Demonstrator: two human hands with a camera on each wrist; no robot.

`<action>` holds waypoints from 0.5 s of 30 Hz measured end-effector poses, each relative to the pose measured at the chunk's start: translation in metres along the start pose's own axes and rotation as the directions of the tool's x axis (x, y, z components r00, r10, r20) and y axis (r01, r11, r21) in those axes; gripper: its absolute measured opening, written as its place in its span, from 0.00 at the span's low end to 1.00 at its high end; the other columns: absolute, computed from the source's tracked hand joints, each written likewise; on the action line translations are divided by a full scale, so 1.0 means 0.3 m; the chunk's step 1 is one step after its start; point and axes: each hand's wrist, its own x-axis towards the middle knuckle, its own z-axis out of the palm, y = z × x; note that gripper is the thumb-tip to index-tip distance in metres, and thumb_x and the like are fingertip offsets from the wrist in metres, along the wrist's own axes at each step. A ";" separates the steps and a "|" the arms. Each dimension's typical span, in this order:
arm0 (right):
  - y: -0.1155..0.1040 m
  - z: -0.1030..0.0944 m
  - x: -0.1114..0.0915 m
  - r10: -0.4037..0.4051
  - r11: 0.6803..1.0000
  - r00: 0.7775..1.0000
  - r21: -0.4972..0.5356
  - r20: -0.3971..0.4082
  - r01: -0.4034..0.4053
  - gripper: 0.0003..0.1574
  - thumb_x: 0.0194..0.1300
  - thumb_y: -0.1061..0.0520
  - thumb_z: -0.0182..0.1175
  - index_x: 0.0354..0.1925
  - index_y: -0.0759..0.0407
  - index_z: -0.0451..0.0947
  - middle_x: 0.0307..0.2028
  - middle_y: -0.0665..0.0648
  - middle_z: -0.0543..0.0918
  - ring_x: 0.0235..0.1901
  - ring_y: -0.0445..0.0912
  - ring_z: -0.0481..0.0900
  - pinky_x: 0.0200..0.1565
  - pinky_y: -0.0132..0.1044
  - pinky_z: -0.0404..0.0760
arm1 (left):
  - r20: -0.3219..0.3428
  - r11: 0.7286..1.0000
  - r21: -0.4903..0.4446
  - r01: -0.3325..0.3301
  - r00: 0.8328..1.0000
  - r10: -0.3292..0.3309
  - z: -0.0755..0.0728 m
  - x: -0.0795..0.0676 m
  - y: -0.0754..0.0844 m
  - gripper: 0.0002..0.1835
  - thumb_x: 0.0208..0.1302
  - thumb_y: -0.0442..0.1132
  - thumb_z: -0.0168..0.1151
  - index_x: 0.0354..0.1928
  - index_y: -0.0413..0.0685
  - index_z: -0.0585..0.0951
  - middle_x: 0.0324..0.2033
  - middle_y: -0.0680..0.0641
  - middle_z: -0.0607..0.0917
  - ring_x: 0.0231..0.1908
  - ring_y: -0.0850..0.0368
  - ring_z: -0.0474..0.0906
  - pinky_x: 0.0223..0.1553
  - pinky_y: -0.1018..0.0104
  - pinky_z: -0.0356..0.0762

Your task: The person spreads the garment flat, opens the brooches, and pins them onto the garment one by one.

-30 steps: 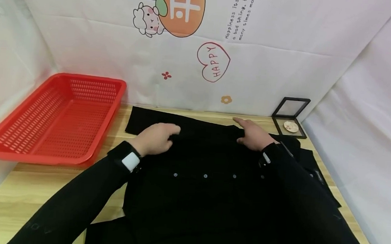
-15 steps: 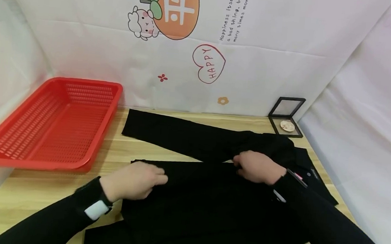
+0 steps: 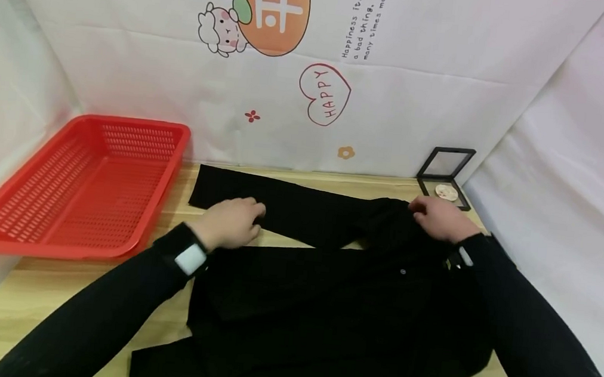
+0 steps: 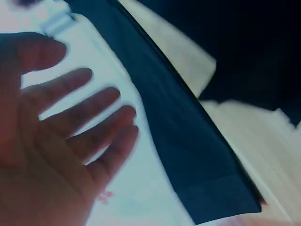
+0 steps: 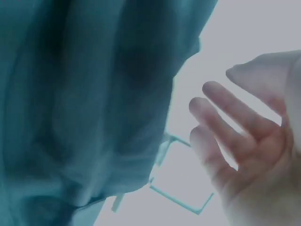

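Note:
A black buttoned shirt (image 3: 323, 316) lies across the table, its long sleeve (image 3: 284, 208) stretched leftward along the back. One small button (image 3: 403, 271) shows near the right. My left hand (image 3: 231, 221) hovers over the gap between sleeve and shirt body; in the left wrist view its fingers (image 4: 101, 106) are spread and hold nothing, the sleeve beyond them. At the shirt's back right, by the sleeve's shoulder end, is my right hand (image 3: 446, 219). The right wrist view shows its fingers (image 5: 230, 134) loosely extended, apart from the hanging dark cloth (image 5: 94, 108).
A red plastic basket (image 3: 154, 217) stands at the left. In the back right corner is a black-framed case (image 3: 445, 178), opened, with a pale round disc (image 3: 446, 193). White printed cloth (image 3: 405, 114) walls the back and sides of the wooden table (image 3: 65, 305).
The shirt's buttoned edge has been drawn toward me, baring a strip of table before the sleeve. Both hands came nearer with it, then moved back out, the right one farther right.

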 end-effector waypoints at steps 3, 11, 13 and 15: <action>0.049 0.040 0.052 0.044 0.999 0.989 0.011 0.138 -0.046 0.27 0.75 0.58 0.54 0.67 0.69 0.68 0.61 0.74 0.73 0.59 0.69 0.70 0.58 0.62 0.67 | 0.145 0.992 0.014 0.126 0.981 -0.127 0.018 0.085 -0.056 0.29 0.76 0.49 0.51 0.72 0.42 0.67 0.68 0.35 0.67 0.67 0.38 0.64 0.64 0.44 0.62; 0.074 0.084 0.107 0.169 0.980 0.919 0.036 0.356 -0.194 0.51 0.73 0.47 0.59 0.77 0.67 0.43 0.72 0.80 0.41 0.70 0.74 0.44 0.63 0.67 0.55 | 0.324 0.907 0.043 0.419 0.853 -0.410 0.047 0.175 -0.160 0.37 0.76 0.63 0.40 0.80 0.57 0.50 0.77 0.35 0.43 0.68 0.19 0.42 0.62 0.27 0.51; 0.080 0.078 0.115 0.178 0.975 0.913 0.060 0.367 -0.214 0.54 0.72 0.47 0.59 0.78 0.67 0.40 0.73 0.80 0.38 0.70 0.74 0.42 0.64 0.67 0.53 | 0.321 0.894 0.056 0.444 0.840 -0.437 0.044 0.191 -0.169 0.37 0.76 0.64 0.39 0.80 0.58 0.49 0.77 0.36 0.43 0.69 0.19 0.44 0.61 0.28 0.53; 0.084 0.074 0.125 0.178 0.972 0.911 0.077 0.372 -0.221 0.55 0.72 0.48 0.59 0.78 0.67 0.38 0.73 0.79 0.36 0.70 0.74 0.40 0.65 0.67 0.51 | 0.313 0.883 0.069 0.465 0.830 -0.461 0.044 0.209 -0.176 0.37 0.76 0.64 0.39 0.80 0.59 0.49 0.77 0.36 0.43 0.69 0.21 0.45 0.61 0.29 0.56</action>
